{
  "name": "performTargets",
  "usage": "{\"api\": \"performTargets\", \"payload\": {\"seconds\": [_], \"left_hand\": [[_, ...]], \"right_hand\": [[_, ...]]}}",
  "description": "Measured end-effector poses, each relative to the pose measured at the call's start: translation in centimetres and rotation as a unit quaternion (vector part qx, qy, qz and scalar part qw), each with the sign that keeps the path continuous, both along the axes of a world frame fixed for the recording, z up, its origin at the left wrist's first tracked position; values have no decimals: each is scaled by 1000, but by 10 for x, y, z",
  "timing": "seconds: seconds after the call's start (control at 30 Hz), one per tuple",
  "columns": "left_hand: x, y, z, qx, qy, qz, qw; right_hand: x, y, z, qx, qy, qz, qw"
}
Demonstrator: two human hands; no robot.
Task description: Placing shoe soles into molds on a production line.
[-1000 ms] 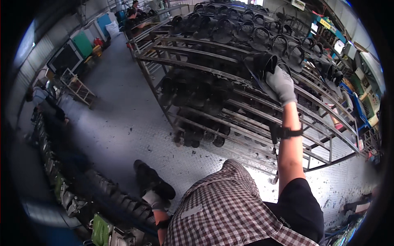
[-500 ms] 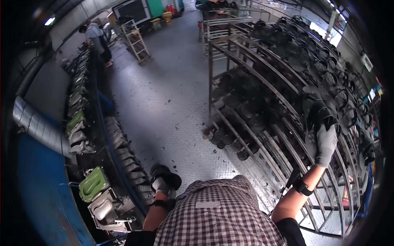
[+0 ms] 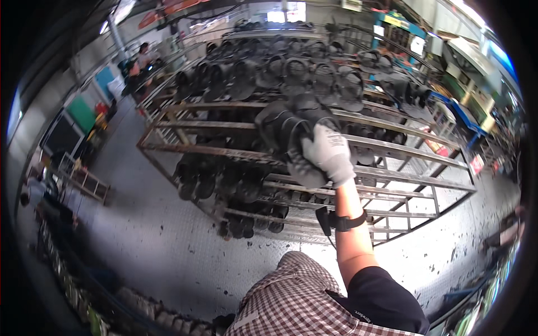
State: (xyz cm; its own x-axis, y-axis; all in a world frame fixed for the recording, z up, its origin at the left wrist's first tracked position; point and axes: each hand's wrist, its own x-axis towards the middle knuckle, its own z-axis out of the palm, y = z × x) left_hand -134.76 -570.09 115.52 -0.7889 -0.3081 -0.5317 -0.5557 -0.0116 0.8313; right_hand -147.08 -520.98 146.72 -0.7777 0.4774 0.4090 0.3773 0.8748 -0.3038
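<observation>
My right hand (image 3: 330, 152), in a pale grey-white work glove, reaches out over the metal rack (image 3: 403, 147). Its fingers are closed at the strap of a black slide sandal (image 3: 307, 172), the fingertips partly hidden by the shoe. Touching that sandal or close beside it are more black slide sandals (image 3: 274, 124), above the rack's upper bars. A black band (image 3: 350, 221) goes round my right forearm. My left hand is out of view.
Rows of black sandals (image 3: 294, 71) fill the rack's far top, with several more on lower tiers (image 3: 224, 176). Machine lines run along the lower left (image 3: 73, 285) and lower right (image 3: 482, 302). A person (image 3: 42, 199) stands at left near a small ladder-like frame (image 3: 84, 178).
My view has swung right to face the rack. The right hand, earlier among sandals at the rack's right, is now centred. The left hand with its black sandal has left the view.
</observation>
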Motion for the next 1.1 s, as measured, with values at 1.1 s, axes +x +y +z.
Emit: {"api": "performTargets", "payload": {"seconds": [1.1], "left_hand": [[-155,235,72,-76,76,-476,873]], "right_hand": [[41,17,4,-40,94,85,991]]}}
